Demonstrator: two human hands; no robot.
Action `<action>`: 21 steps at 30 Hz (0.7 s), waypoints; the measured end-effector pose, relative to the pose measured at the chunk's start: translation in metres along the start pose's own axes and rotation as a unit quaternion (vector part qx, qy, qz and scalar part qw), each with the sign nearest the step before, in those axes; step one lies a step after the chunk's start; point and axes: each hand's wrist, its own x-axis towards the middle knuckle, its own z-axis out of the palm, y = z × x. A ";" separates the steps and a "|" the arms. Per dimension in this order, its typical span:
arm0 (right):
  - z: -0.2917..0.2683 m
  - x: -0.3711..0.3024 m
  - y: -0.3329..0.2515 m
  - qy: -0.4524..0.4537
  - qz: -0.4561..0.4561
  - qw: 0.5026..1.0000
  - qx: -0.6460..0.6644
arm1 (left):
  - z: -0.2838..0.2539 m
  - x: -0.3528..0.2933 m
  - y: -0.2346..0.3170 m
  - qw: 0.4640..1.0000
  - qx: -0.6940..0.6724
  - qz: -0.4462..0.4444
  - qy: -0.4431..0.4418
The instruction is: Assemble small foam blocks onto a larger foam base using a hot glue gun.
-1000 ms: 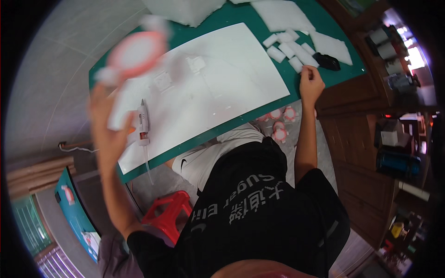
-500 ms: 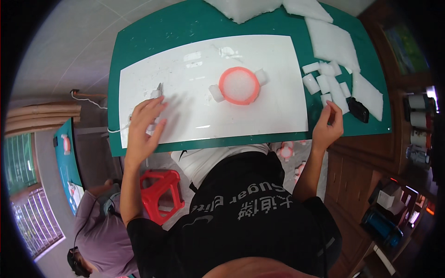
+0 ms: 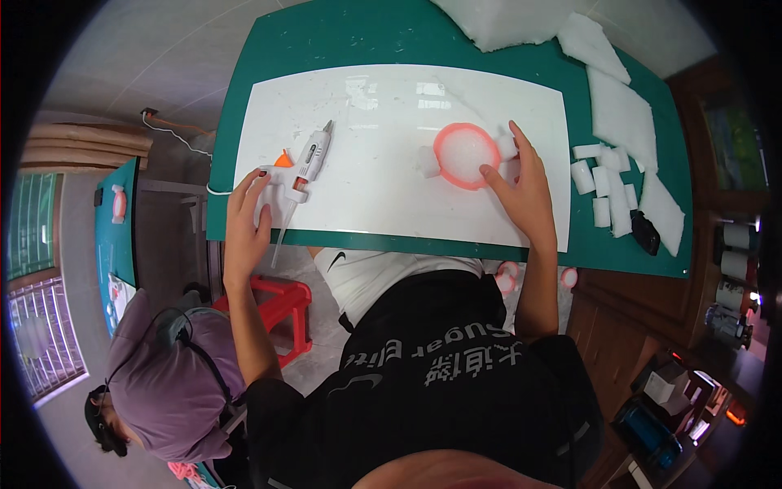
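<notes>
On the white board lies a pink ring with a white, foam-like middle and a white foam block on each side, the left block in plain sight. My right hand is at the ring's right side, fingers apart. Its thumb tip is at the ring's near edge, and the hand partly hides the right block. A white glue gun rests on the board, its nozzle pointing away and a clear glue stick trailing toward me. Beside its handle is my left hand, open and holding nothing.
Several cut foam blocks lie on the green table to the right, near larger foam sheets and a black object. A red stool stands below left, near another person in purple.
My right hand has moved left from the foam blocks to the pink ring, its fingers spreading. My left hand has drawn back from over the glue gun, uncovering it. The view has shifted.
</notes>
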 end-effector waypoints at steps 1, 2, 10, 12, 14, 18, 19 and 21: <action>0.002 -0.002 0.000 -0.001 -0.002 1.000 -0.003 | 0.001 -0.007 0.000 0.998 0.013 -0.003 0.061; 0.002 -0.005 -0.001 0.014 0.000 1.000 0.020 | 0.003 -0.014 0.001 0.993 0.024 -0.004 0.120; -0.043 -0.065 0.037 0.122 0.040 0.982 0.137 | 0.094 -0.154 -0.065 0.850 -0.116 -0.317 0.405; -0.050 -0.076 0.051 0.154 0.086 0.960 0.217 | 0.144 -0.189 -0.078 0.877 -0.111 -0.351 0.308; -0.049 -0.084 0.057 0.169 0.081 0.962 0.197 | 0.201 -0.231 -0.102 0.910 -0.145 -0.386 0.051; -0.051 -0.113 0.074 0.102 0.077 0.924 0.361 | 0.313 -0.310 -0.145 0.927 -0.249 -0.217 -0.178; -0.054 -0.127 0.074 0.097 0.082 0.934 0.334 | 0.314 -0.282 -0.098 0.901 -0.324 -0.224 -0.181; -0.043 -0.142 0.069 -0.125 0.162 0.899 0.388 | 0.341 -0.316 -0.105 0.867 -0.357 -0.308 -0.160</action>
